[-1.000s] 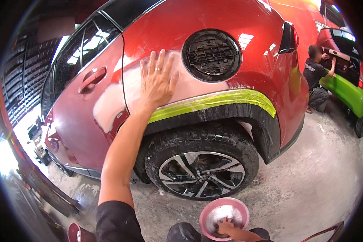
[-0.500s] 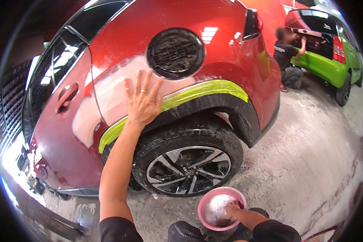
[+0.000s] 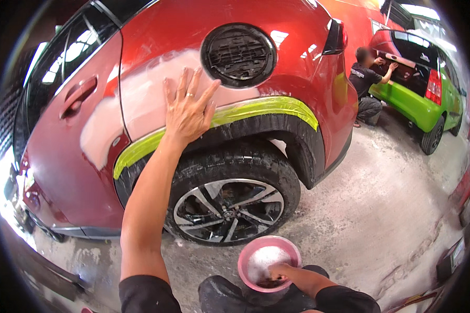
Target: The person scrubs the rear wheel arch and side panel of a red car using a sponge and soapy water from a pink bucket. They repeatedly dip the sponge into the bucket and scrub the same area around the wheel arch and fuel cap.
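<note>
My left hand (image 3: 189, 112) lies flat with its fingers spread on a sanded, pale pink patch of a red car's rear side panel (image 3: 146, 99). Its fingertips are just below and left of a round black recess (image 3: 238, 55). Yellow-green masking tape (image 3: 266, 104) follows the wheel arch under the palm. Low in front of me, my right hand (image 3: 278, 272) reaches into a pink basin (image 3: 243, 263) of whitish, foamy water. The fingers of that hand are mostly hidden, so what they hold cannot be made out.
The car's rear wheel (image 3: 228, 213) stands close behind the basin. A door handle (image 3: 78, 96) is on the left. At the far right, a person in dark clothes (image 3: 365, 78) crouches with both hands at the back of a green car (image 3: 410, 96). Concrete floor (image 3: 371, 203) spreads between.
The whole view has shifted a little. My left hand has slid slightly upward on the panel. My right hand stays in the basin.
</note>
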A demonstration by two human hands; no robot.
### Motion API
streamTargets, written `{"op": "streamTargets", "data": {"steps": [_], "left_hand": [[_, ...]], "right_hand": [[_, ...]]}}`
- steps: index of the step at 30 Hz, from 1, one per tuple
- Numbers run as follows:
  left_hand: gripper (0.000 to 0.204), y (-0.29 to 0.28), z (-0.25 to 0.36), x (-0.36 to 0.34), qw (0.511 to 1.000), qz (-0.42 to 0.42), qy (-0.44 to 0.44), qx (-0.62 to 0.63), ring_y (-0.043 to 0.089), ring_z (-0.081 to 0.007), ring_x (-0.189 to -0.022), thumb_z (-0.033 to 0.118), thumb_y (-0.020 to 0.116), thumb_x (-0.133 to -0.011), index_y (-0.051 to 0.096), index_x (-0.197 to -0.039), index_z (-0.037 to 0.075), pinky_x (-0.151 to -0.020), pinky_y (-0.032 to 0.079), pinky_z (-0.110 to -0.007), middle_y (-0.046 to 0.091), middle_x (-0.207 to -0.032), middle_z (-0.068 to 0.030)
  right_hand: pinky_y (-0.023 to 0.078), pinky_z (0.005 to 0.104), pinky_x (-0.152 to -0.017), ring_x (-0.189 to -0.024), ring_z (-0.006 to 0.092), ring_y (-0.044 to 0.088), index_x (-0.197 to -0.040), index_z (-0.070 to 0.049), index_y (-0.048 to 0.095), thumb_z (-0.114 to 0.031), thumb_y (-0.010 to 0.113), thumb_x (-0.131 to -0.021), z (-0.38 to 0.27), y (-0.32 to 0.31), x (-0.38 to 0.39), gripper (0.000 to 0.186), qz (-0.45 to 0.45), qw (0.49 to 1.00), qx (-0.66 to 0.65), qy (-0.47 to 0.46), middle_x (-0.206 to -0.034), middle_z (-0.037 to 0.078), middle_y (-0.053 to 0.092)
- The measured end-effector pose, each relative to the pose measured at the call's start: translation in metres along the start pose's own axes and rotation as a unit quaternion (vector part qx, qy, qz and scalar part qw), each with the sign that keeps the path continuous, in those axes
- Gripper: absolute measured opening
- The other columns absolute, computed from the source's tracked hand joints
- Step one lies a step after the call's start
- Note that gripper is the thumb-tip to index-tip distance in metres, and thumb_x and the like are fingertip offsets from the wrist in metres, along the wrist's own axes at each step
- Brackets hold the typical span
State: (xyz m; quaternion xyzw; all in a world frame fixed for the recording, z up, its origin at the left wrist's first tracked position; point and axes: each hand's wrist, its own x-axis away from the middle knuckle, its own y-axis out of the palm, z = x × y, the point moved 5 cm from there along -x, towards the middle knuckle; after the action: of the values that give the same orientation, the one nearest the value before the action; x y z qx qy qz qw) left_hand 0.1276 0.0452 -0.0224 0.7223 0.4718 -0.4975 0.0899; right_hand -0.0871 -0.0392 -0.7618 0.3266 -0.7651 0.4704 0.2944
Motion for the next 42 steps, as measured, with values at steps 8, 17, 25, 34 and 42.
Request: {"op": "streamTargets", "data": {"steps": [8,17,25,34,42], "left_hand": [[0.056,-0.006,0.018,0.024,0.995,0.085,-0.047,-0.024,0.033,-0.0426,-0.144,0.034,0.06,-0.088,0.054,-0.143,0.036,-0.116,0.021,-0.066,0.041,-0.153,-0.0211],[0.031,-0.078,0.139,0.421,0.894,-0.014,-0.392,0.218,0.066,-0.0299,-0.098,0.025,0.07,-0.084,0.071,-0.111,0.012,-0.089,0.051,-0.044,0.07,-0.107,-0.0106],[0.032,-0.462,0.329,0.767,0.417,-0.477,-0.774,0.012,0.068,-0.0411,-0.087,0.035,0.061,-0.097,0.071,-0.096,0.005,-0.077,0.053,-0.05,0.071,-0.089,-0.0198],[0.026,-0.707,0.342,0.809,0.319,-0.344,-0.804,-0.365,0.065,-0.0402,-0.104,0.021,0.058,-0.097,0.064,-0.116,0.006,-0.089,0.051,-0.049,0.07,-0.107,-0.0198],[0.098,-0.665,0.432,0.868,0.208,-0.335,-0.919,-0.029,0.052,-0.0392,-0.132,0.018,0.074,-0.068,0.03,-0.154,0.0,-0.112,0.042,-0.04,0.053,-0.141,-0.0283]], "right_hand": [[0.054,0.0456,-0.087,-0.105,0.0378,0.068,-0.117,-0.007,0.067,-0.027,0.072,-0.071,-0.017,-0.024,0.039,0.05,0.075,0.997,0.015,0.001,-0.112,0.022,0.07],[0.047,0.0496,-0.095,-0.113,0.0479,0.06,-0.125,0.0,0.057,-0.04,0.053,-0.099,0.024,0.034,-0.013,0.047,0.198,0.962,-0.011,-0.186,-0.12,0.029,0.065],[0.043,0.0526,-0.1,-0.116,0.0513,0.057,-0.129,0.003,0.058,-0.043,0.044,-0.1,0.073,0.042,-0.068,0.056,0.104,0.994,0.005,-0.028,-0.125,0.034,0.06],[0.048,0.0376,-0.092,-0.105,0.027,0.063,-0.127,0.0,0.06,-0.038,0.047,-0.101,-0.003,0.029,-0.004,0.048,0.12,0.978,-0.164,0.052,-0.119,0.016,0.066],[0.047,0.0424,-0.095,-0.111,0.0355,0.063,-0.127,0.001,0.059,-0.042,0.045,-0.1,0.036,0.022,-0.019,0.053,0.156,0.966,-0.192,0.071,-0.124,0.023,0.065]]}}
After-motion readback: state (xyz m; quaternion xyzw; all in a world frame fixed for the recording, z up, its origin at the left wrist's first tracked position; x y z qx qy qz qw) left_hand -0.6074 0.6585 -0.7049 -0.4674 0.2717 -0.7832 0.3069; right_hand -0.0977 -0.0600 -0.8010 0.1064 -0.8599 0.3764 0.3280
